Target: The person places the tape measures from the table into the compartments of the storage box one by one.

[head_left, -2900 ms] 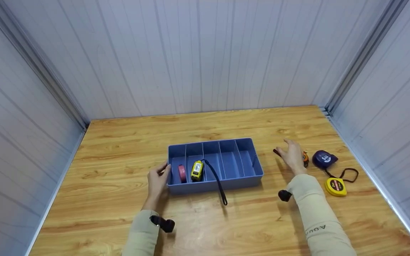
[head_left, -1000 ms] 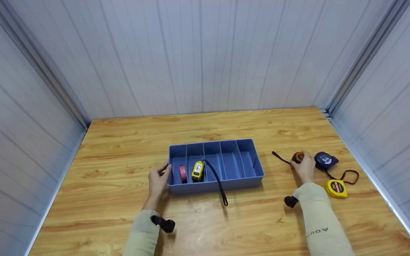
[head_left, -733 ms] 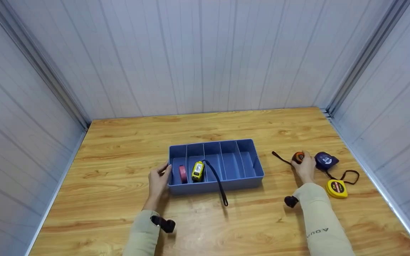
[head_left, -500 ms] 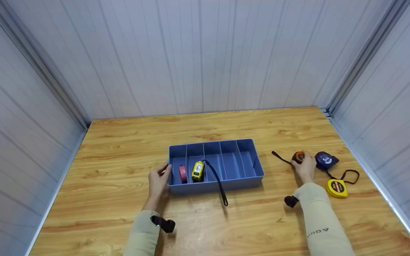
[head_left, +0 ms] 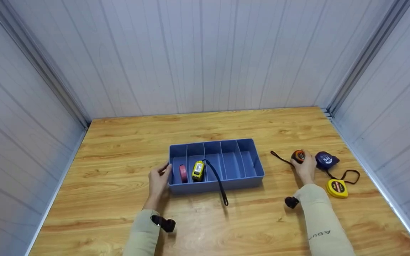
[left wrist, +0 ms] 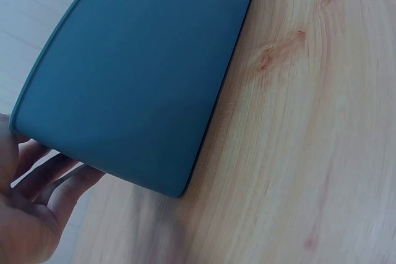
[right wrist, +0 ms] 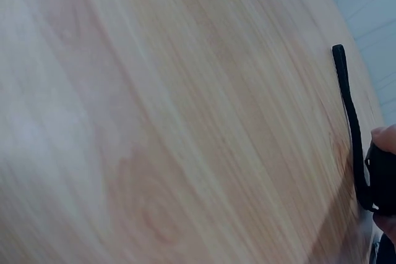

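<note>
My left hand (head_left: 158, 183) grips the left end wall of a blue divided box (head_left: 216, 185), its thumb at the rim. The left wrist view shows the fingers (left wrist: 68, 193) against the box's end. At the right, my right hand (head_left: 306, 170) pinches an orange-and-black tape measure (head_left: 298, 155) between thumb and fingers; its black strap (right wrist: 351, 122) trails to the left. Inside the box, a pink tape measure (head_left: 183, 174) stands in the leftmost compartment. A yellow tape measure (head_left: 198, 170) occupies the second one, its black strap (head_left: 220, 187) hanging over the front wall.
Just right of my right hand lie a dark purple tape measure (head_left: 326, 160) and a yellow round-cornered tape measure (head_left: 337, 188) with a dark cord. Pale panel walls enclose the wooden table (head_left: 205, 227) at the back and both sides.
My right hand has come down from over the orange-and-black tape measure and taken hold of it. In the last half second that tape measure has shifted only slightly. The left hand stays put.
</note>
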A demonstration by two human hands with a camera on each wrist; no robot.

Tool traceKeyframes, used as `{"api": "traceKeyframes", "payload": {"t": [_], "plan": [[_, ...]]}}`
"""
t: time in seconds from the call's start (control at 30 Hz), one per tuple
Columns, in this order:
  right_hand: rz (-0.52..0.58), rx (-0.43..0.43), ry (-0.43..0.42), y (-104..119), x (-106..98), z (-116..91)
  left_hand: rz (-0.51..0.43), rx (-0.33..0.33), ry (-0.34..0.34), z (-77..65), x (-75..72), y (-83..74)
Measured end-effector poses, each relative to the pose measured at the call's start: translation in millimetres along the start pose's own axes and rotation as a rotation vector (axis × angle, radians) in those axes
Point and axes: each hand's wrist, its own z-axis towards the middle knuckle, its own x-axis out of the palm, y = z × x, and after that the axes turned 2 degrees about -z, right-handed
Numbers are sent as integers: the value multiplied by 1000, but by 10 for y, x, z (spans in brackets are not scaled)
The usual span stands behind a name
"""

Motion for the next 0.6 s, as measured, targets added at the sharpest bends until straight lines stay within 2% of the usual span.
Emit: {"api": "traceKeyframes", "payload": {"t": [0.27,0.6], "plan": [[9,-52,-20,24,-12,-5,13,18,-1,9,7,11],[21,-85,14,92,-48,-4,22,32,-7,14,16,18]]}}
